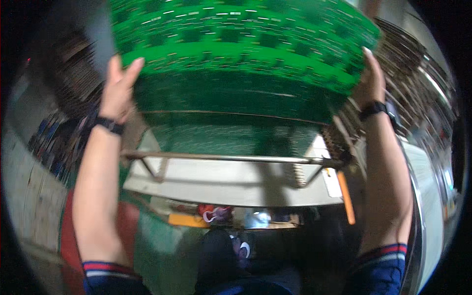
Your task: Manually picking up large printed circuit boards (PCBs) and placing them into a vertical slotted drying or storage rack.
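Note:
A large green panel (196, 51), with rows of dark squares and pale flecks smeared by motion, spans the upper middle of the head view. My left hand (117, 91) grips its left edge, with the thumb toward the panel. At the opposite edge, my right hand (371, 81) holds on with its thumb up; its other fingers are mostly hidden. Both arms reach forward, apart. Below the bright face lies a darker green band (231, 93); whether it belongs to the same panel I cannot tell.
A metal bar (236, 158) crosses in front of me above a white board (221, 182). Springs (298, 174) stand by its right part. Orange strips (346, 196) flank it. Shoes (216, 214) and a clear bluish object (258, 219) lie lower. Blurred racks (413, 64) stand right.

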Demonstrator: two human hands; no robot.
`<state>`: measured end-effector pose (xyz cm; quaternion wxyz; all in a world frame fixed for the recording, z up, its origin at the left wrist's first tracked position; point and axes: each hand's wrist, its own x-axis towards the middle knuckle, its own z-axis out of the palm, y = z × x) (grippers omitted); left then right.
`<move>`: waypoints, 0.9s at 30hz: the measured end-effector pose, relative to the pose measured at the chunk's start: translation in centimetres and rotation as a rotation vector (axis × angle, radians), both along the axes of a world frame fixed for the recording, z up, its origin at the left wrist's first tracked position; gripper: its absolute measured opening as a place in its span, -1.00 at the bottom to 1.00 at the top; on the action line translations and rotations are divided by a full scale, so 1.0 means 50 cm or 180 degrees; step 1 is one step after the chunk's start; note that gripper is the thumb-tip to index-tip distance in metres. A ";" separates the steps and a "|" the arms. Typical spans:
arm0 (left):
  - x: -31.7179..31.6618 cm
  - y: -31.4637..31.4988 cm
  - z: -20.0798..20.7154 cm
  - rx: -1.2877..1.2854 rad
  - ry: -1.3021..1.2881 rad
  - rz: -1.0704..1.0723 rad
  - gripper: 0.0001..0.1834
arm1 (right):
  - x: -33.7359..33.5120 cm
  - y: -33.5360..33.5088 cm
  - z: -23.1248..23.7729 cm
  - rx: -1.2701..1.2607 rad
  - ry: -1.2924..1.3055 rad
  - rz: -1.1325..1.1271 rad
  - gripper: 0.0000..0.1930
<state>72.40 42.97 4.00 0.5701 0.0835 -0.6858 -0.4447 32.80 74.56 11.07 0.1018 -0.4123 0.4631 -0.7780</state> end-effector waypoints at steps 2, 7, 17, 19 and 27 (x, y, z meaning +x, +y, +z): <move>-0.017 0.029 0.014 0.0249 0.0242 -0.0059 -0.46 | 0.000 0.029 -0.004 0.0031 -0.0223 0.0095 -0.55; -0.001 0.004 0.017 0.0288 0.0134 -0.0146 -0.41 | -0.087 0.063 -0.025 -0.0172 0.0074 -0.0515 -0.67; 0.010 0.010 0.047 -0.1105 0.0061 0.1766 -0.42 | -0.048 0.327 0.016 0.2470 0.2910 -0.2119 -0.61; -0.010 0.073 0.068 -0.1823 -0.0283 0.1907 -0.44 | -0.041 0.426 0.009 0.3570 0.3525 -0.2362 -0.65; -0.222 0.228 0.086 -0.3711 -0.1524 0.2362 -0.34 | 0.034 0.708 -0.075 0.4924 0.2850 -0.3068 -0.54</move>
